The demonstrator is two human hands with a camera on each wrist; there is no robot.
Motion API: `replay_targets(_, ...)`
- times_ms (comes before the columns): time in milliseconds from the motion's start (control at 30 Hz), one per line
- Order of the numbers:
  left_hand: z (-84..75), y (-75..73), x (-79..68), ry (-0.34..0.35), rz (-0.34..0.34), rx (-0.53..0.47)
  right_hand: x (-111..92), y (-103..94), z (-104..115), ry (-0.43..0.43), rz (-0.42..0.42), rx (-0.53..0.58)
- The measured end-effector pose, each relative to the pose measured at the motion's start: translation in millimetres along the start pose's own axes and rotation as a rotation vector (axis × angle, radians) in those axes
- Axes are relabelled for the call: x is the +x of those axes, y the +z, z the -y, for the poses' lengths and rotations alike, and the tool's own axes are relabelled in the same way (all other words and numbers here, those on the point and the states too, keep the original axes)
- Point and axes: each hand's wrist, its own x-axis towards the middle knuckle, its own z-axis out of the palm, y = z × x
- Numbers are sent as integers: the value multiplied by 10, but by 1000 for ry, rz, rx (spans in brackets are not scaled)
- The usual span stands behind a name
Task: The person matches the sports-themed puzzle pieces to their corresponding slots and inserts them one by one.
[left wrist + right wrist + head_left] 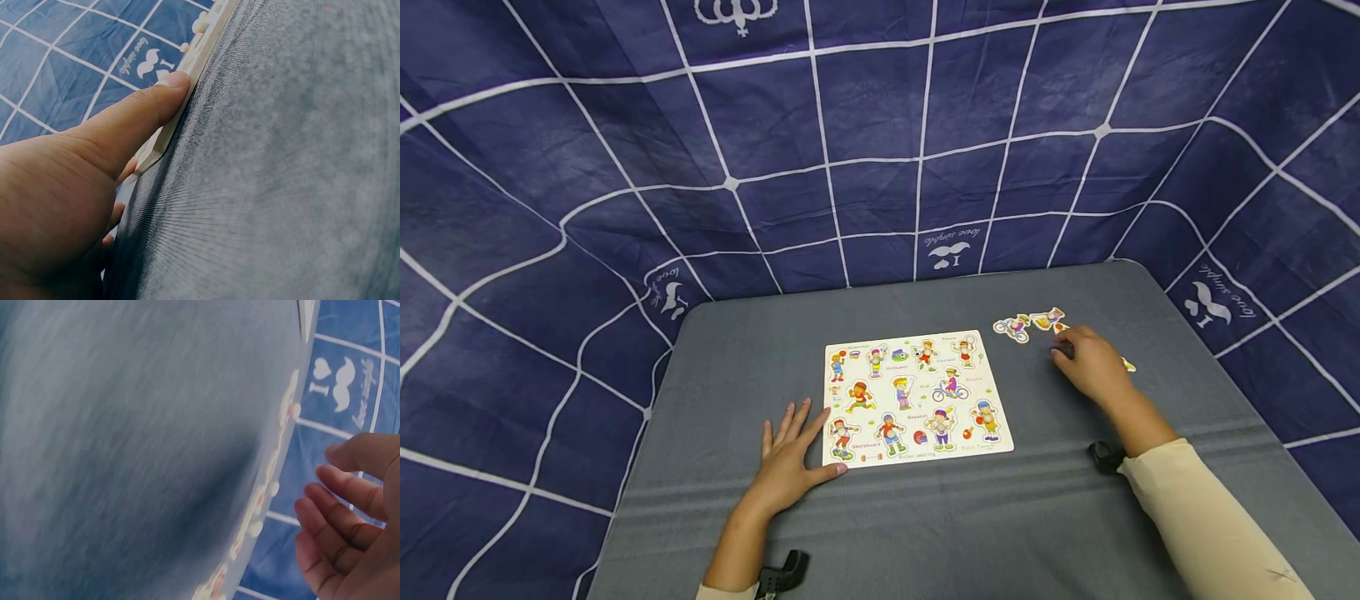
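Observation:
A white wooden puzzle board (pixel 1004 429) printed with sports figures lies flat on the grey surface. My left hand (pixel 786 467) rests at its lower left corner with spread fingers; in the left wrist view the thumb (pixel 147 109) touches the board's edge (pixel 152 157). Beyond the board's right side lie several loose puzzle pieces, among them a cyclist piece (pixel 1012 327) and a second figure piece (pixel 1047 319). Over others hovers my right hand (pixel 1092 367), partly covering them. Its loosely bent fingers (pixel 337 519) hold nothing in the right wrist view, apart from the knobbed pieces (pixel 259 500).
A blue curtain (pixel 880 192) with white grid lines surrounds the grey cloth-covered table (pixel 925 533) at the back and sides. Another loose piece (pixel 1128 365) shows just right of the right hand. Black wrist bands (pixel 784 573) are on both arms.

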Motion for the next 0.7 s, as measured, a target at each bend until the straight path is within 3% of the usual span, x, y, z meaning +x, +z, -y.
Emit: replay_targets(700, -15, -6, -8, -4, 0, -9, -113, -237, -518, 142, 75, -47)
